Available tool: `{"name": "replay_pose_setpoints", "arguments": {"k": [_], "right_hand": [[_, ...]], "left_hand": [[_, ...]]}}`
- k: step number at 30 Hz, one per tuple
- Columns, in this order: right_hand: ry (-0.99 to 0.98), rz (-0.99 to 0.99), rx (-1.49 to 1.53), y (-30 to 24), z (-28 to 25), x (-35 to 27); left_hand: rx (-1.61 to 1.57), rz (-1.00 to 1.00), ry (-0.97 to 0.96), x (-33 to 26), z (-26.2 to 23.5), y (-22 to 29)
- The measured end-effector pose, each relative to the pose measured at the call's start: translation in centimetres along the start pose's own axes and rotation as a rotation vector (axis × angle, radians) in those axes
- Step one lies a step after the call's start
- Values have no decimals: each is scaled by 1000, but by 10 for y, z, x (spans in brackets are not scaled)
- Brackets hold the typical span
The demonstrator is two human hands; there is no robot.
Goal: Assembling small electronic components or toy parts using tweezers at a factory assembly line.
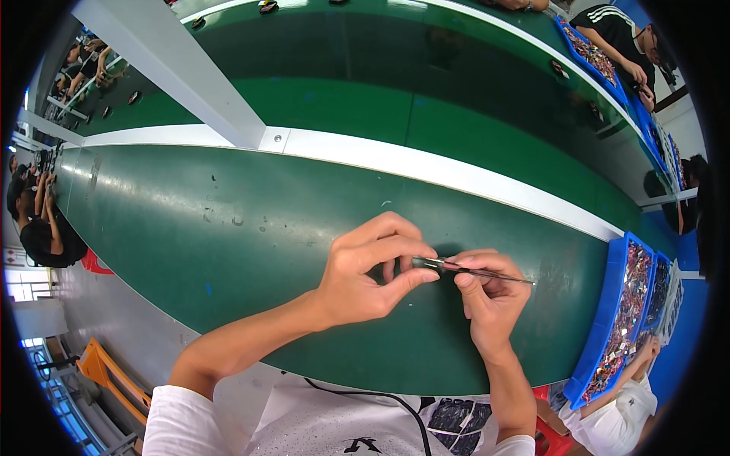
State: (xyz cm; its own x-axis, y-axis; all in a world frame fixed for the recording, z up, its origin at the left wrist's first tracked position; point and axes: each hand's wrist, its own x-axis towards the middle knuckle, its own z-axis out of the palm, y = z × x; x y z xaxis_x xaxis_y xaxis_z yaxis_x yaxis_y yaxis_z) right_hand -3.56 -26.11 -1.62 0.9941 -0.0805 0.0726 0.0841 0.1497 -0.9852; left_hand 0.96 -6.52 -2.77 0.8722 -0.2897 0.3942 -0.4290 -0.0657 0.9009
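The view looks from the person's head, through the left of two fisheye cameras, down and forward over the green table; the left hand and right hand lie close below it; the white shirt shows at the near edge; the white rail runs farther off, bowed by the lens.

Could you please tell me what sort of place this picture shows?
It looks like a factory assembly line: small dark items lie along what seems to be a green conveyor belt beyond the workbench, a blue bin at the right holds small colourful parts, and other people work nearby.
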Motion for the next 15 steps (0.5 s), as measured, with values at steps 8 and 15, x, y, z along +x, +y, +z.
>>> {"name": "replay_pose_setpoints", "arguments": {"k": [8,15], "right_hand": [[-4,-2,0,0,6,0],[-17,52,11,0,5,-1]], "left_hand": [[-24,26,-18,0,-9,1],[-58,34,-33,1,-14,3]]}}
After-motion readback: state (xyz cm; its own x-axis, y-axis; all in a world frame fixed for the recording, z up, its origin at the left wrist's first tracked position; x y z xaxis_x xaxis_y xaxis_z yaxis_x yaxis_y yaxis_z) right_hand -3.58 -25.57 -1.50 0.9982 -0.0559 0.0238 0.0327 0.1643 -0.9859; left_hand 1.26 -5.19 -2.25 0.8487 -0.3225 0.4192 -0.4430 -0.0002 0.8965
